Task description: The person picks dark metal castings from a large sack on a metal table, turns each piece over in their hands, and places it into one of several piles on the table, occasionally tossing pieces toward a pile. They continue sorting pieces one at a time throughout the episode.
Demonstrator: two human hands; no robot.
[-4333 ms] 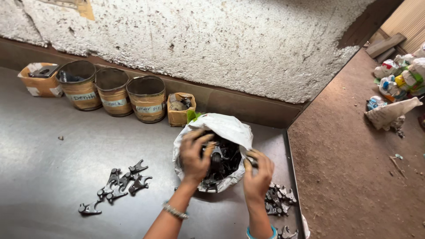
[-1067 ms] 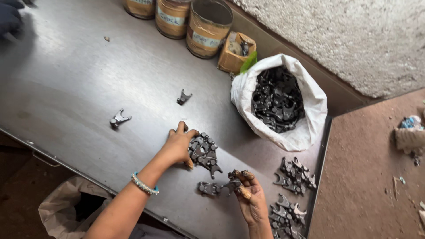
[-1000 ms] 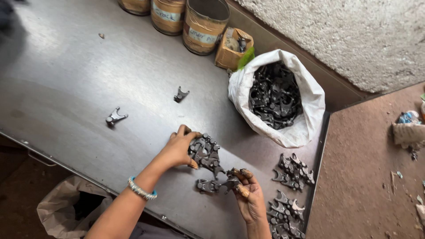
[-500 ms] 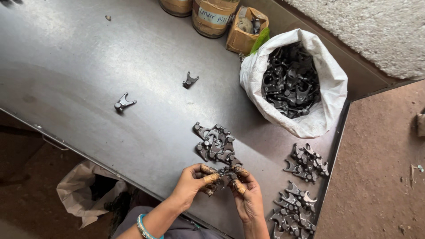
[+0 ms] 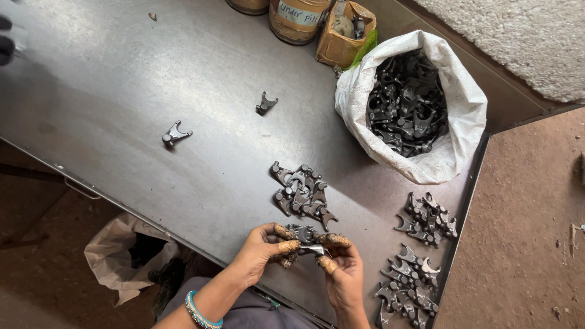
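Observation:
My left hand (image 5: 263, 253) and my right hand (image 5: 339, 267) meet at the near edge of the steel table (image 5: 122, 79), both gripping one dark forked metal part (image 5: 306, 236) between thumbs and fingers. Just beyond them lies a small pile of the same dark parts (image 5: 300, 195). An open white sack (image 5: 454, 122) full of such parts stands further back to the right. Two more heaps lie near the table's right edge, one upper (image 5: 426, 219) and one lower (image 5: 405, 286).
Two single parts lie apart on the table, one (image 5: 175, 133) at left and one (image 5: 265, 104) nearer the middle. Round tins (image 5: 298, 18) and a small cardboard box (image 5: 344, 27) line the back. A pale bag (image 5: 125, 256) sits on the floor below the table edge.
The left hand left the middle pile and came back to join the right hand on one part at the table's near edge. The view shifted closer over the table.

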